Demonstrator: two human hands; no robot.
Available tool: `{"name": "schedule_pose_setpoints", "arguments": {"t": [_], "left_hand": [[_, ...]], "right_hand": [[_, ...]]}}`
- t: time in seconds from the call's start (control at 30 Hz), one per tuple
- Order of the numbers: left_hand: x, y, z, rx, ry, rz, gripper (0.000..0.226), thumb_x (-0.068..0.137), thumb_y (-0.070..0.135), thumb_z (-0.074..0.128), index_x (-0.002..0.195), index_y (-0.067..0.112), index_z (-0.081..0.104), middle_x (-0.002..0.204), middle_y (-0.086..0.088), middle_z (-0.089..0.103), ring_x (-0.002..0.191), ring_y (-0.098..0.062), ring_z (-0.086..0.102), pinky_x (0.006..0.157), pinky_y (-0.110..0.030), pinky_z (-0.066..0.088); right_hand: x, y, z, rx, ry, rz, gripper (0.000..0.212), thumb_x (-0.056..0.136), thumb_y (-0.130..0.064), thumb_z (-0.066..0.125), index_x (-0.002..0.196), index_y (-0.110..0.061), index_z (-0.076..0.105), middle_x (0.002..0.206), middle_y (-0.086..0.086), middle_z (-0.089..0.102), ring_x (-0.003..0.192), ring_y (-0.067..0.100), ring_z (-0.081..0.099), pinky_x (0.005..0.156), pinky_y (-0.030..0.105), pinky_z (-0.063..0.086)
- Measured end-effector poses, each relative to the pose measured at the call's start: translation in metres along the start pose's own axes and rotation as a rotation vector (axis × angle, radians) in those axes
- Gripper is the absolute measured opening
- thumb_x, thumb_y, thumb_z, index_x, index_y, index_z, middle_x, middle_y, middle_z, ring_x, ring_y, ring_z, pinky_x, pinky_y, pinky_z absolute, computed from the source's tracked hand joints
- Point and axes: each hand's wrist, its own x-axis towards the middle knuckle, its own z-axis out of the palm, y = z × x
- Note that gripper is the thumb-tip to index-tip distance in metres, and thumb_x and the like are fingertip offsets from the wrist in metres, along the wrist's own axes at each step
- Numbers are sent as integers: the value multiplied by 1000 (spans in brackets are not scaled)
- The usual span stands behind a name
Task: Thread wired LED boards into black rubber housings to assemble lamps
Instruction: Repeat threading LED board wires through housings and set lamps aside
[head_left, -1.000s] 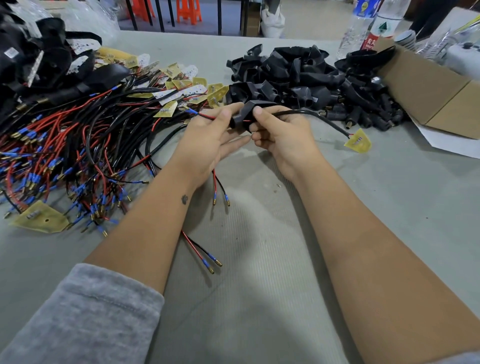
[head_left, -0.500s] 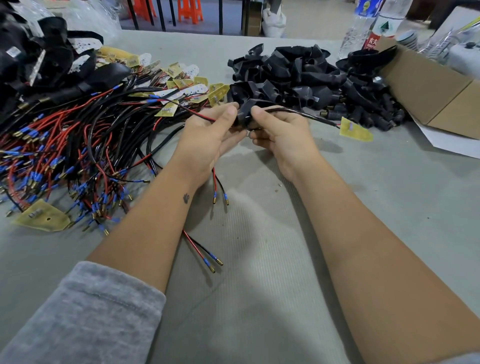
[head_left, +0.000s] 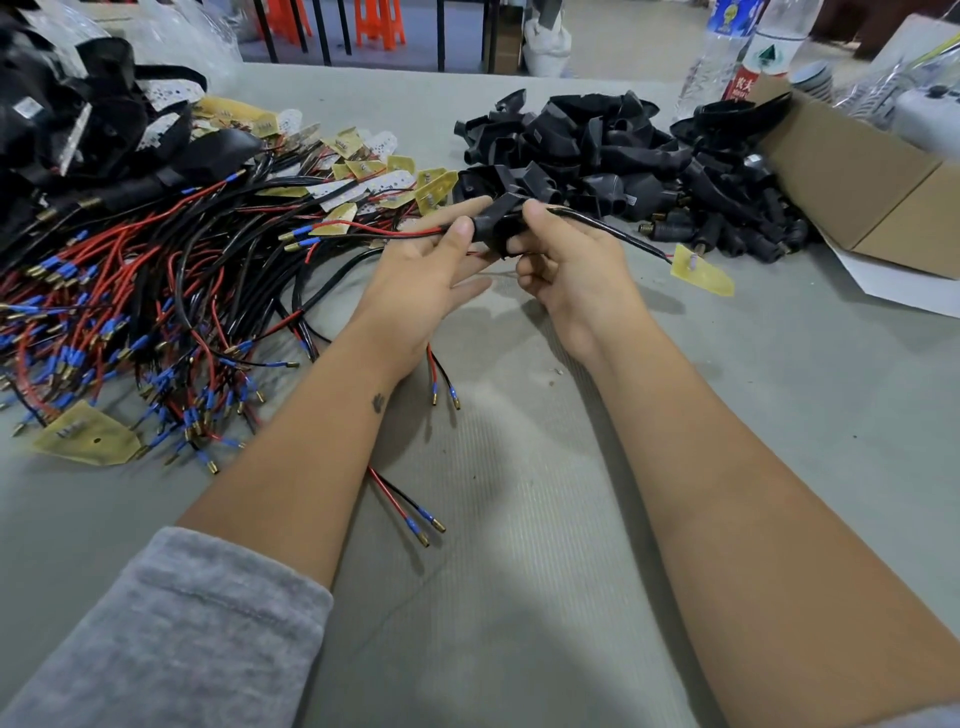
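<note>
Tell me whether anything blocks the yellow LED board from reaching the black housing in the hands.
Nothing visible does. The LED board hangs free right of the right hand, joined by bare black cable to the housing, which both hands pinch.

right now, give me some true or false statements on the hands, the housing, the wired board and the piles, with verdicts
1. Both hands, left hand and right hand, hold one black rubber housing. True.
2. The yellow LED board on the black wire sits inside the housing. False: it hangs outside, right of the right hand.
3. The pile of empty black housings lies beyond the hands. True.
4. The brown cardboard box is at the left. False: it is at the right.
</note>
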Motion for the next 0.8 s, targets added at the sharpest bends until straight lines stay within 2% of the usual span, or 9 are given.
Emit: {"name": "schedule_pose_setpoints", "arguments": {"t": [0.13, 0.27, 0.4, 0.53, 0.67, 0.8], "left_hand": [[0, 1, -2, -65, 51, 26, 23, 105, 23, 42, 119, 30, 58, 119, 5, 68, 104, -18, 70, 81, -29, 55], [0, 3, -3, -124, 41, -10, 23, 104, 24, 45, 123, 32, 55, 130, 0, 63, 104, -19, 69, 80, -26, 55], [0, 1, 1, -8, -2, -23, 23, 104, 23, 45, 117, 32, 61, 113, 8, 72, 107, -14, 68, 80, -24, 53], [0, 1, 3, -43, 83, 8, 25, 105, 22, 41, 110, 29, 64, 107, 8, 73, 102, -15, 70, 84, -25, 53], [1, 4, -1, -171, 207, -6, 27, 106, 25, 38, 109, 25, 65, 112, -2, 72, 97, -19, 72, 81, -26, 55], [2, 7, -6, -253, 247, -13, 28, 106, 27, 37, 106, 27, 66, 102, 0, 73, 93, -20, 72, 78, -26, 55]], "right_hand": [[3, -1, -3, 146, 51, 29, 15, 97, -20, 56, 85, -14, 62, 64, 0, 62, 51, 9, 50, 53, 22, 40], [3, 0, -4, 87, 61, -19, 17, 95, -16, 60, 78, -14, 62, 59, 1, 55, 52, 11, 48, 53, 23, 40], [0, 4, 0, -124, 12, -70, 16, 92, -14, 65, 76, -13, 67, 57, 1, 54, 50, 11, 47, 50, 19, 40], [-1, 5, 3, -174, -23, -80, 17, 92, -13, 65, 75, -11, 66, 59, 1, 56, 52, 12, 49, 53, 19, 41], [-1, 1, -2, -61, -17, -51, 11, 91, -12, 66, 81, -12, 62, 63, -1, 59, 55, 11, 54, 60, 24, 47], [1, -2, -5, 140, 3, -1, 11, 94, -16, 62, 84, -13, 58, 65, 1, 59, 56, 13, 56, 57, 24, 48]]}}
